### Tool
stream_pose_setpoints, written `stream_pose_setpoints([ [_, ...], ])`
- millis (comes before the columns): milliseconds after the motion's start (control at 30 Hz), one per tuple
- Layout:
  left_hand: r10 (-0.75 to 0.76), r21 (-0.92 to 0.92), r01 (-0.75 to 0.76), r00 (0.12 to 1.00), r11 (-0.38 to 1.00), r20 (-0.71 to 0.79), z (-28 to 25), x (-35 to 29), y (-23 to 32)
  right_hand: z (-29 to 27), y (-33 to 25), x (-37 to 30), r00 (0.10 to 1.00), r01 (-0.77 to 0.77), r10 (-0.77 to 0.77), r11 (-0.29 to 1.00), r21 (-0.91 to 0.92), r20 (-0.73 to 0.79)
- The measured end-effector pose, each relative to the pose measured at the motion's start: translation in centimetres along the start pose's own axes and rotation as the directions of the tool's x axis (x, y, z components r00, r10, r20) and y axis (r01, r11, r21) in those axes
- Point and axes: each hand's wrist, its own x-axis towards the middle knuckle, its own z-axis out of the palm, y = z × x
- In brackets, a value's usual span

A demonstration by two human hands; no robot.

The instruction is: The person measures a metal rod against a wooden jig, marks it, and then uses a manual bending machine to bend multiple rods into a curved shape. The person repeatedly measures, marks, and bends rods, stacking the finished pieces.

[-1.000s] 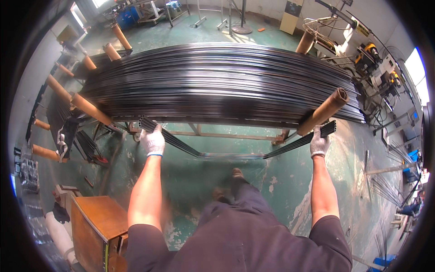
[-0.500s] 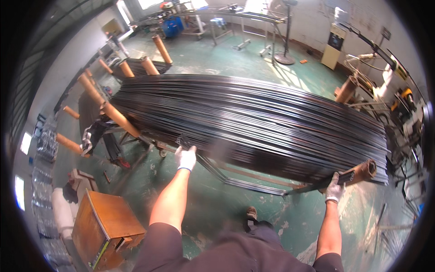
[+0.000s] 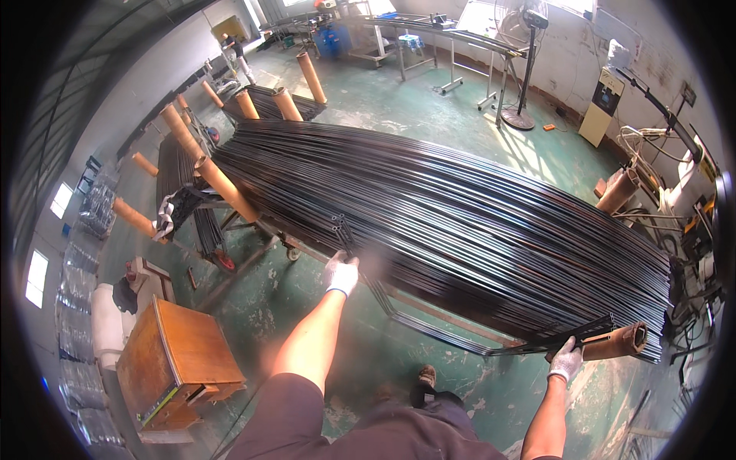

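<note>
A small bundle of thin black tubes (image 3: pixel 438 333), bent into a wide U, hangs along the near side of a large stack. My left hand (image 3: pixel 341 273), in a white glove, is closed around its left arm, whose open tube ends stick up above the fingers. At the other arm my gloved right hand (image 3: pixel 566 360) grips the same bundle, beside a brown cardboard tube (image 3: pixel 617 341). Behind both hands the long stack of straight black tubes (image 3: pixel 429 199) lies on a wheeled frame. My fingers partly hide where each hand grips.
Upright cardboard tubes (image 3: pixel 224 188) edge the stack's left end. A wooden cabinet (image 3: pixel 201 345) stands at lower left, near wrapped bundles (image 3: pixel 77 322). A pedestal fan (image 3: pixel 525 77), a water dispenser (image 3: pixel 602 107) and metal tables (image 3: pixel 452 38) are farther back. Another person (image 3: pixel 238 57) stands far left.
The view has swung left, bringing another person into sight. Both hands keep hold of the bent bundle; its left tube ends now point up more clearly.
</note>
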Motion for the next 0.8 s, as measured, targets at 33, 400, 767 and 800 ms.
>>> stream_pose_setpoints([
  [33, 0.000, -0.046, 0.000, 1.000, 0.999, -0.006, 0.0, 0.1, -0.9, 0.1, -0.5, -0.3, 1.000, 0.007, -0.007, 1.000, 0.009, 0.016],
  [400, 0.073, 0.070, -0.074, 0.997, 0.995, 0.014, 0.0, -1.5, -3.6, 2.0, 2.3, -3.7, 0.973, -0.065, -0.041, 0.894, 0.443, 0.227],
  [767, 0.169, -0.412, -0.318, 0.918, 0.854, -0.359, -18.7, -4.7, -3.0, -10.7, -11.4, -4.7, 0.944, 0.232, -0.328, 0.720, 0.654, 0.026],
  [800, 0.132, -0.388, -0.274, 0.925, 0.880, -0.355, -20.7, -5.0, -3.2, -10.9, -12.8, -4.5, 0.934, 0.277, -0.357, 0.692, 0.666, -0.017],
])
